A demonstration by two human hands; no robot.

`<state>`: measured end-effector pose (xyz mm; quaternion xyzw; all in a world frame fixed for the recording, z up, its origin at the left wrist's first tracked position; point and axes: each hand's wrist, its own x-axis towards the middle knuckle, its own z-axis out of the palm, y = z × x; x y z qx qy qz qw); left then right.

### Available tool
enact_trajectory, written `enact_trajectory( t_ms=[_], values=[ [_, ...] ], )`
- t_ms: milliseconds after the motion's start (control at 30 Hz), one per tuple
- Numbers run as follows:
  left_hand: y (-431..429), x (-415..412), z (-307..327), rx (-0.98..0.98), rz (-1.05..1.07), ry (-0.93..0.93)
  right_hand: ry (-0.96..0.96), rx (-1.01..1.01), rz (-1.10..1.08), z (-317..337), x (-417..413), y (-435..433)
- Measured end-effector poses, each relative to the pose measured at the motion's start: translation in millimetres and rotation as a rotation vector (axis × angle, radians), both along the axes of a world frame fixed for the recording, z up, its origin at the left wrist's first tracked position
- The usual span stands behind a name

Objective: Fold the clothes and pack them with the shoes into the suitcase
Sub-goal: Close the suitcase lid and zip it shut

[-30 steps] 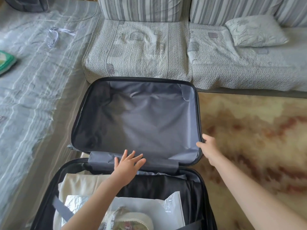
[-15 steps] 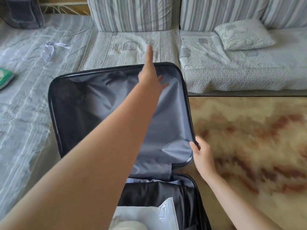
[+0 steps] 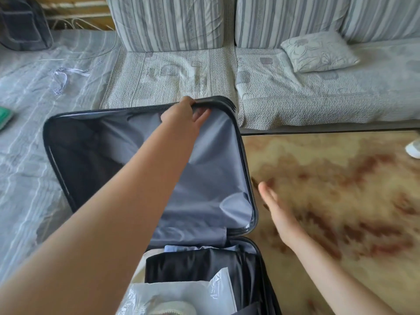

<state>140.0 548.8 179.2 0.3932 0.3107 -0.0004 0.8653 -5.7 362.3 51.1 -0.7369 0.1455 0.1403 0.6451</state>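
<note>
While the left hand [image 3: 181, 114] curls over the far rim of the suitcase lid [image 3: 211, 169] at upper centre, the right hand [image 3: 276, 210] hangs flat & empty, fingers straight, just right of the lid over the carpet [image 3: 341, 178]; folded black garment [image 3: 195, 264] & clear plastic bag [image 3: 181, 292] lie in the suitcase base [image 3: 264, 269], btm centre

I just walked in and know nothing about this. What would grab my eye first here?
A long bare arm crosses the middle, its left hand gripping the far rim of the open, grey-lined suitcase lid. The right hand hovers flat and open over the tan carpet beside it. Below, the near half holds dark folded clothes and a clear bag.
</note>
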Motion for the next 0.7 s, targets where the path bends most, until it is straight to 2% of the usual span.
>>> enact_trajectory(
  t_ms=[33,100,300,400,533,700],
  values=[
    [-3,-9,4,-0.028,0.016,0.022,0.029,0.063,-0.034,7,6,-5],
    [-5,-27,10,-0.029,0.036,-0.004,-0.04,0.131,-0.069,33,24,-10],
    [-13,-101,45,-0.008,0.031,-0.01,-0.201,0.075,0.137,132,63,18],
    [-15,-143,59,0.036,0.013,0.022,-0.162,0.016,0.286,168,67,30],
    [-17,-206,72,0.066,-0.007,0.07,-0.124,-0.191,0.449,184,39,39],
    [-17,-268,80,-0.006,-0.142,0.256,-0.034,-0.155,0.463,183,-16,32]
  ],
)
